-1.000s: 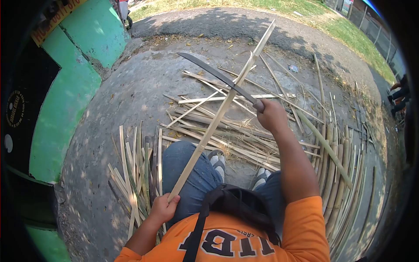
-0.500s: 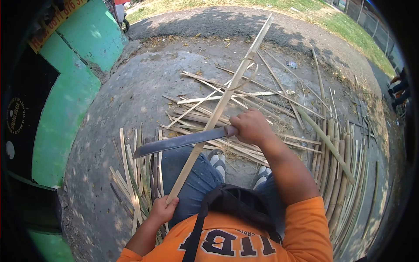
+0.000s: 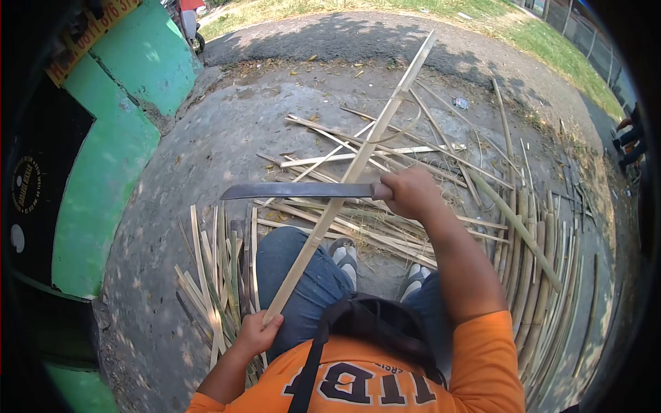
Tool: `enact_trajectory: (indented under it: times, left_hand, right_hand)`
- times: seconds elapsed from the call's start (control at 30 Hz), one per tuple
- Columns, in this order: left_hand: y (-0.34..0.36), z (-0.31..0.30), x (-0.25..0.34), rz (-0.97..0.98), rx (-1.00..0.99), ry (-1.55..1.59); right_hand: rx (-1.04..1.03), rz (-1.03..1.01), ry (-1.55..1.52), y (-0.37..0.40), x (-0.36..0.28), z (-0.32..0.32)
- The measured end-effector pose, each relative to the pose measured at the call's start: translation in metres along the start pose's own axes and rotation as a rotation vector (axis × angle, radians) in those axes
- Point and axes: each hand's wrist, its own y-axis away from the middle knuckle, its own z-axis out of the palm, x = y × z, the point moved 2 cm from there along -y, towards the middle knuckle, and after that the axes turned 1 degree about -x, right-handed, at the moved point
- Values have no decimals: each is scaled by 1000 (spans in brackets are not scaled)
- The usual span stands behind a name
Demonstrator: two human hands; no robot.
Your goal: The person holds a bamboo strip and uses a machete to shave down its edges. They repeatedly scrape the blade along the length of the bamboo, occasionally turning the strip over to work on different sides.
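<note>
Machete (image 3: 297, 191) has shifted outward; my right hand (image 3: 414, 193) grips it, my left hand (image 3: 259, 333) a long, pale bamboo strip (image 3: 358, 164).

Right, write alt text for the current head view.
A person in an orange shirt holds a machete in the right grip, its length crossing over a long bamboo strip whose near end is in the left grip. More bamboo strips lie ahead and to the left, with round bamboo poles at the right.
</note>
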Motion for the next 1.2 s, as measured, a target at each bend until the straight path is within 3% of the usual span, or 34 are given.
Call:
enact_trajectory:
  times: [0.03,0.17,0.3,0.4,0.53,0.63,0.8,0.93,1.07,1.2]
  left_hand:
    - [5,2,-2,12,21,-1]
    - [20,-6,19,88,164,-79]
    - [29,-12,15,142,140,-132]
    - [29,-2,-10,156,110,-168]
    - [27,-1,-12,121,77,-106]
    - [21,1,-28,123,50,-9]
    - [15,10,-43,90,21,41]
    - [18,8,-33,67,31,7]
    - [22,12,-24,133,108,-62]
    - [20,18,-27,210,180,-79]
  right_hand:
    - [0,-94,30,-1,-3,-7]
    - [92,-61,33,3,6,-36]
    - [87,56,9,12,12,-37]
    - [-27,83,64,11,4,-33]
    - [-113,-104,32,9,-15,-25]
    - [-46,-152,-8,10,-12,-27]
    - [187,315,3,14,38,-19]
    - [89,339,46,14,30,-23]
    - [34,175,19,8,0,-33]
    - [-8,-162,8,9,-38,-35]
